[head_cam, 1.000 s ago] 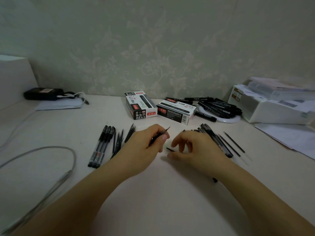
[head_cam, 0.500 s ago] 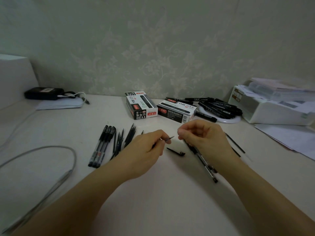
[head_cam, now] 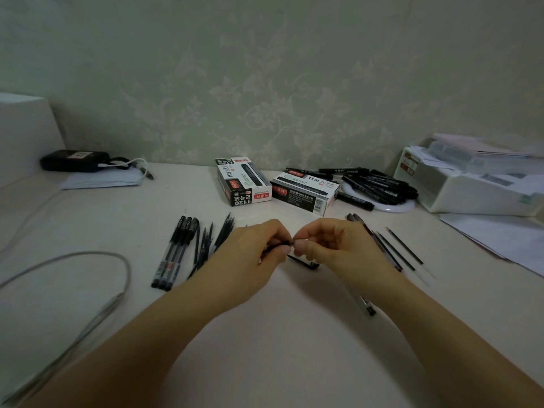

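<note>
Black refill (head_cam: 277, 246) sits dead centre of the frame, just above the table (head_cam: 276, 343), mostly hidden by fingers — only a short stretch shows. Left hand (head_cam: 250, 256) has thumb and forefinger clamped on it, other fingers curled under. Right hand (head_cam: 338, 248) pinches its right end, thumb and forefinger pressed together there. Long axis near level, rising slightly from lower left to upper right, right end pointing into the right hand's fingertips. Which end is the writing tip: cannot tell.

Black pen cap (head_cam: 304, 262) lies on the table just below the hands, apart from them. Left of centre: three capped pens (head_cam: 173, 254) side by side, loose refills (head_cam: 207, 245) beside them, partly behind the left hand. Right of centre: more pens (head_cam: 379, 245) partly behind the right hand, two thin refills (head_cam: 404, 250), clear barrel (head_cam: 365, 306) poking out under the right forearm. Behind, upper centre: two pen boxes (head_cam: 244, 181), then markers (head_cam: 379, 184) heaped on a white dish (head_cam: 394, 207). Grey cable (head_cam: 88, 257) loops at lower left.
</note>
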Motion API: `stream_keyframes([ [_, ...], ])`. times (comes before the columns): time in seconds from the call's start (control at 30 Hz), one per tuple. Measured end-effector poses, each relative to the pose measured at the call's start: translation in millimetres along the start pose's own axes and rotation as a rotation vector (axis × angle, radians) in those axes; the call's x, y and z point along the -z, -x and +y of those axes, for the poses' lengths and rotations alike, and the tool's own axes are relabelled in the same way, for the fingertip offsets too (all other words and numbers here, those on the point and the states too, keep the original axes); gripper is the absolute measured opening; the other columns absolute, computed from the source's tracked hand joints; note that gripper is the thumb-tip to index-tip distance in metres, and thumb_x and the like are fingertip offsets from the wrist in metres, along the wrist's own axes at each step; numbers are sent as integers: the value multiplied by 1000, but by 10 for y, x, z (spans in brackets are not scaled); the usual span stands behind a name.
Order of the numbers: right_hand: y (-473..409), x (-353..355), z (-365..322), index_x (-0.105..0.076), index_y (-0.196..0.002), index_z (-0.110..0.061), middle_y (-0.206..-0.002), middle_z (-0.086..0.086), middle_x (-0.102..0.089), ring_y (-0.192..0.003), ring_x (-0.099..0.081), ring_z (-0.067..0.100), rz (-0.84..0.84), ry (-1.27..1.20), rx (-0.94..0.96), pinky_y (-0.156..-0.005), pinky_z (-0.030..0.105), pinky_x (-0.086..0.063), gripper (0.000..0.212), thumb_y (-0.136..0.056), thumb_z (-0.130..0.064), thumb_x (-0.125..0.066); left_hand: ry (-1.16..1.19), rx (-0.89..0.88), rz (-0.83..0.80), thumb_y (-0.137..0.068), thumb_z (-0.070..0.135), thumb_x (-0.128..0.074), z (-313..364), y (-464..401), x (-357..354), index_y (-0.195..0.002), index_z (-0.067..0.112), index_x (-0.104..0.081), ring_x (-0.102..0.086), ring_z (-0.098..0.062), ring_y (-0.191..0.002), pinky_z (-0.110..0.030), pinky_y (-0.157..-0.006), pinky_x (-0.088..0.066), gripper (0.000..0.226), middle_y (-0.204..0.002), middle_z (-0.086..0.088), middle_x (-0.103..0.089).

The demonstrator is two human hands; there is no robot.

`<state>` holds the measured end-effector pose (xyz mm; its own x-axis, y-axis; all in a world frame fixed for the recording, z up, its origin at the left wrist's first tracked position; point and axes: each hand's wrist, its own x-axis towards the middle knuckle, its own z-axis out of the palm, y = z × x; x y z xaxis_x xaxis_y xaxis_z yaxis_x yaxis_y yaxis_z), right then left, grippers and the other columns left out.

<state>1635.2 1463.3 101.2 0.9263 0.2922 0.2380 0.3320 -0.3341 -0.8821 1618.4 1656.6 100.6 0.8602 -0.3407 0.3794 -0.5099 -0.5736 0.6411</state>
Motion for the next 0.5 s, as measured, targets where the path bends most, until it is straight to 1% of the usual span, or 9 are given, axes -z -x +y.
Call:
stream_keyframes([
  [0.03,0,-9,-9,-73,-86,-25,-78,-1,-75,-70,-68,7,-5,14,1,-69,20,-56,4,-87,-28,-72,-5,-18,11,-93,23,-60,7,2,4,-99,24,-63,-60,1,-79,-13,-68,-46,7,-79,13,-66],
  [0.1,8,-39,-4,-70,-79,-24,-72,0,-71,-66,-64,9,4,72,8,-67,26,-54,22,-89,-42,-64,-6,-46,29,-92,21,-62,23,4,12,-98,22,-64,-59,6,-80,-6,-68,-42,6,-79,17,-64],
  [0.17,21,-62,1,-66,-72,-23,-66,-1,-67,-62,-60,9,16,162,26,-66,31,-53,36,-94,-48,-54,-25,-71,32,-91,20,-63,37,3,12,-97,22,-64,-58,8,-81,-3,-68,-40,6,-78,21,-62],
  [0.23,27,-62,-1,-65,-71,-25,-67,-5,-67,-61,-60,5,31,231,40,-62,24,-51,42,-94,-56,-48,-50,-75,26,-91,21,-62,37,2,12,-96,23,-63,-57,6,-82,-2,-68,-39,5,-79,20,-61],
  [0.27,25,-51,-1,-67,-75,-27,-71,-8,-68,-61,-60,3,38,234,41,-60,19,-50,39,-91,-58,-50,-53,-67,26,-92,21,-62,31,1,14,-96,24,-63,-57,5,-83,-2,-68,-39,5,-81,19,-63],
  [0.33,8,-24,-2,-68,-85,-32,-80,-16,-68,-62,-59,-1,27,224,43,-58,16,-48,22,-90,-52,-60,-55,-51,28,-92,22,-62,18,-3,18,-96,26,-63,-58,4,-85,-2,-68,-39,5,-85,16,-65],
  [0.4,-2,-22,-5,-68,-87,-32,-81,-16,-67,-62,-57,-1,-3,223,58,-59,19,-49,10,-91,-40,-64,-67,-53,29,-92,23,-62,17,-5,21,-96,26,-62,-58,5,-85,-2,-69,-39,5,-86,17,-65],
  [0.43,-1,-29,-1,-67,-85,-30,-79,-13,-67,-62,-58,0,-14,221,60,-60,24,-52,13,-93,-39,-62,-70,-58,28,-91,23,-62,20,-4,20,-96,26,-63,-58,5,-86,-2,-70,-39,5,-86,17,-64],
  [0.5,12,-46,1,-65,-77,-25,-71,-6,-66,-63,-58,9,-22,216,52,-68,39,-53,28,-97,-41,-55,-75,-73,25,-91,23,-63,29,-1,14,-97,24,-63,-57,6,-86,-1,-70,-38,6,-86,18,-63],
])
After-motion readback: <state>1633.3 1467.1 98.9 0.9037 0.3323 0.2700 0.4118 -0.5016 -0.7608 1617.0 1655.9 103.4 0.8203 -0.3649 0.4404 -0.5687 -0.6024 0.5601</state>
